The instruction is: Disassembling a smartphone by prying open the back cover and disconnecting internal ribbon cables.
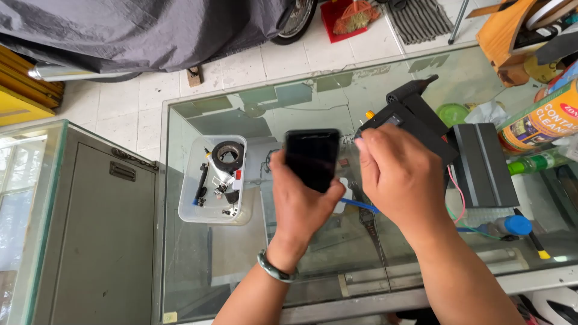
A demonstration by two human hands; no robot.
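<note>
My left hand (299, 201) grips a black smartphone (310, 157) upright over the glass counter (253, 265), its dark screen facing me. My right hand (400, 177) is curled just to the phone's right, fingertips near the phone's upper right edge; whether it holds something is hidden by the fingers. A thin blue tool (361, 205) pokes out between the two hands. A green bangle circles my left wrist.
A clear plastic tub (212, 180) with tape roll and small tools sits left of the hands. A black heat gun (412, 108), a dark box (483, 162), a spray can (542, 120), a blue-capped bottle (515, 225) and wires lie right. A grey cabinet (96, 241) stands left.
</note>
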